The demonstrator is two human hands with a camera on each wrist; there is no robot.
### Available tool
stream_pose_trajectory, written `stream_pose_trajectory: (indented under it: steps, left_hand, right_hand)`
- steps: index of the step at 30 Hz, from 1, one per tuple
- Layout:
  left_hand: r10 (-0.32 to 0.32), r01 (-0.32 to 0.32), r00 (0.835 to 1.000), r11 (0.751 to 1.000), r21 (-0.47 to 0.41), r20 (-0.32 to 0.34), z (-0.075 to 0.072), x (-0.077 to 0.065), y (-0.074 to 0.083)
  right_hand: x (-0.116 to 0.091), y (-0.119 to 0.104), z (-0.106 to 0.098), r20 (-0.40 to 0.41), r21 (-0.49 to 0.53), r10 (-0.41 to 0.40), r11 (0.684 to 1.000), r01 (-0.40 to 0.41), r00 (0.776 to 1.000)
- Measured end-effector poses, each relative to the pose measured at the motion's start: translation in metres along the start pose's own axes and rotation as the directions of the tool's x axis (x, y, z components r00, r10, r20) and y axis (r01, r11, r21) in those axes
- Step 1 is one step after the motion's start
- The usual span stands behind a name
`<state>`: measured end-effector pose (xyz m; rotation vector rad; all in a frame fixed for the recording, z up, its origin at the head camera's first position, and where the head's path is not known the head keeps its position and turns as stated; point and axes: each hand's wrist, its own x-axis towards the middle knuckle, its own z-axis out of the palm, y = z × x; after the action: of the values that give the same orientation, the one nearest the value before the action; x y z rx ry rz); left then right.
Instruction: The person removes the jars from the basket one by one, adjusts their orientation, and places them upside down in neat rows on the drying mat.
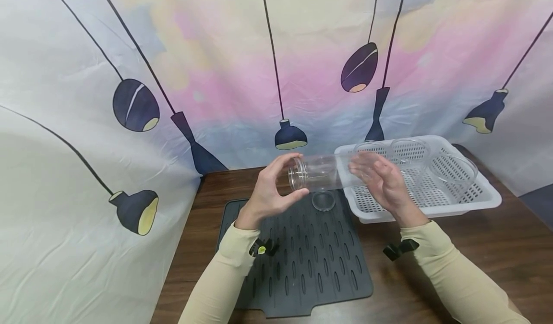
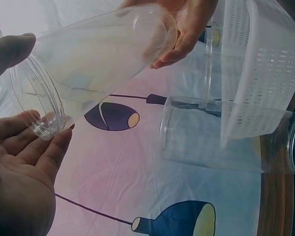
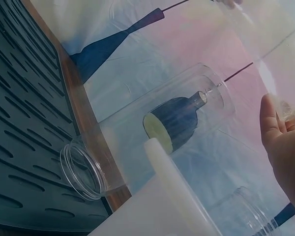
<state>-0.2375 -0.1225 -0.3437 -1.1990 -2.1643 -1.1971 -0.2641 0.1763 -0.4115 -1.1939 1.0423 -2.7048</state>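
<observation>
A clear plastic jar (image 1: 321, 173) lies sideways in the air between both hands. My left hand (image 1: 273, 185) grips its threaded mouth, thumb on the near side and fingers around the far side. At the other end, my right hand (image 1: 384, 182) holds the base, its fingers partly seen through the clear wall. In the left wrist view the held jar (image 2: 98, 54) slants upward toward the right hand (image 2: 187, 29). Another clear jar (image 3: 123, 132) stands mouth down on the dark ribbed drying mat (image 1: 298, 266), partly behind the held one in the head view.
To the right, a white perforated basket (image 1: 492, 201) holds three clear jars (image 1: 453, 170), their round ends uppermost. Mat and basket are on a brown wooden table (image 1: 181, 276). A curtain printed with hanging lamps (image 1: 242, 74) closes off the back and left.
</observation>
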Motion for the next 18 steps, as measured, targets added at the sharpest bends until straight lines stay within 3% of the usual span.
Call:
stream_pose_trajectory:
  steps: [10, 18]
  left_hand:
    - [0.011, -0.01, 1.0, 0.998, -0.057, 0.023, -0.0011, -0.001, -0.0003]
    - [-0.038, 0.042, 0.997, 0.998, -0.045, 0.074, -0.0081, -0.0076, 0.0005]
  right_hand:
    - [0.0027, -0.0006, 0.0017, -0.014, 0.005, -0.012, 1.0, 0.012, 1.0]
    - [0.0055, -0.0046, 0.0038, -0.026, -0.001, -0.038, 0.999, 0.038, 0.999]
